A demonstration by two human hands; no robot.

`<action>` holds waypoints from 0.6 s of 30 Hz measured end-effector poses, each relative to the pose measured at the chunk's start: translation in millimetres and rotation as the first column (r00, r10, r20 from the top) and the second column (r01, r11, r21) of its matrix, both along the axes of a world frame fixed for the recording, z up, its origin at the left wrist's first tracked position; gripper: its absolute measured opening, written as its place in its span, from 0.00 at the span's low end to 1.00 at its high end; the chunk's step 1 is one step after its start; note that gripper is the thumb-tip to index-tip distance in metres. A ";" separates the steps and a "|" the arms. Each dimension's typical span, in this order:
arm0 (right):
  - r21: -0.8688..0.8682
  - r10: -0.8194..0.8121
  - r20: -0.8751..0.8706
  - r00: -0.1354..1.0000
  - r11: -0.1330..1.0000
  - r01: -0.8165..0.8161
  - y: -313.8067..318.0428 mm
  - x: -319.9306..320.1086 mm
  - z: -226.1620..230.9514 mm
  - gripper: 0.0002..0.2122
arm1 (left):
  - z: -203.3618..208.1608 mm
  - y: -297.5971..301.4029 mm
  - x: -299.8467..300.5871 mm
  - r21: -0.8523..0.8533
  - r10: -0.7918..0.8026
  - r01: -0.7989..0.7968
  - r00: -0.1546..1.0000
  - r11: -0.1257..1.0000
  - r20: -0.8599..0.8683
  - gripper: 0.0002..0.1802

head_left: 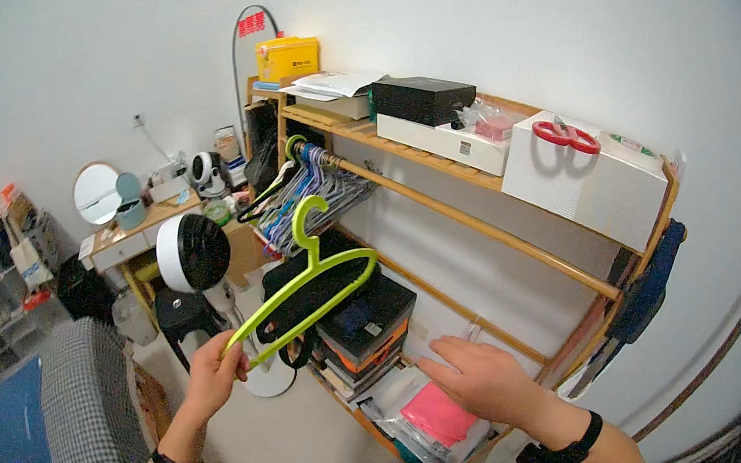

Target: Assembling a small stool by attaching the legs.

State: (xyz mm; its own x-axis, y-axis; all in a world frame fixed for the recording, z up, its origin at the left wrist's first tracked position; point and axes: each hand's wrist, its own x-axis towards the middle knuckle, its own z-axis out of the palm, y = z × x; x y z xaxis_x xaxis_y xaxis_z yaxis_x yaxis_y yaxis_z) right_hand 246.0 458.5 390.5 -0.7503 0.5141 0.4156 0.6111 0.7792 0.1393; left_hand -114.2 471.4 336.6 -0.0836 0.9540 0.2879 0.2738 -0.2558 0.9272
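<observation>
My left hand (214, 379) grips a lime-green clothes hanger (292, 289) by one lower corner, its hook pointing up. Out to the right, my right hand (487, 382) is raised with nothing in it, fingers stretched toward the left and apart from the hanger. Beyond both hands stands a wooden clothes rack with a horizontal rail (478, 227). Many thin hangers (313, 193) in blue, purple and grey hang bunched at the rail's left end.
The rack's top shelf bears a white box (582, 183) with red-handled scissors (566, 137), and a black box (422, 99). Stacked boxes (368, 323) and a pink packet (439, 413) lie below. A white fan (192, 254) stands left, near a chair (87, 400).
</observation>
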 end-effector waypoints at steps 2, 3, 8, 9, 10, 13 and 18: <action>-0.044 -0.098 -0.015 0.995 0.994 0.097 6.5 -10.5 -11.9 0.14 | 1.6 32.8 -6.6 0.035 -0.041 0.043 0.997 0.998 -0.068 0.09; -0.043 -0.127 -0.009 0.992 0.991 0.127 9.2 -15.2 -16.0 0.14 | 3.6 50.8 -5.5 0.070 -0.059 0.068 0.990 0.995 -0.129 0.09; -0.217 -0.376 0.017 0.927 0.903 0.370 6.7 -36.8 -27.3 0.13 | -9.6 168.0 3.9 0.158 -0.124 0.138 0.988 0.978 -0.092 0.10; -0.213 -0.409 0.019 0.912 0.890 0.403 2.2 -40.7 -28.8 0.13 | -10.2 186.2 2.3 0.154 -0.124 0.146 0.982 0.977 -0.143 0.11; -0.227 -0.436 -0.004 0.900 0.877 0.424 -3.4 -43.5 -30.1 0.14 | -15.6 207.3 0.7 0.170 -0.114 0.144 0.978 0.975 -0.173 0.11; -0.291 -0.576 -0.008 0.817 0.783 0.549 -30.3 -44.8 -25.7 0.14 | -25.3 246.5 9.9 0.223 -0.089 0.133 0.976 0.966 -0.196 0.11; -0.394 -0.852 -0.015 0.523 0.486 0.780 -101.8 -33.2 -26.9 0.14 | -72.1 304.7 17.7 0.153 -0.114 0.159 0.956 0.975 -0.270 0.10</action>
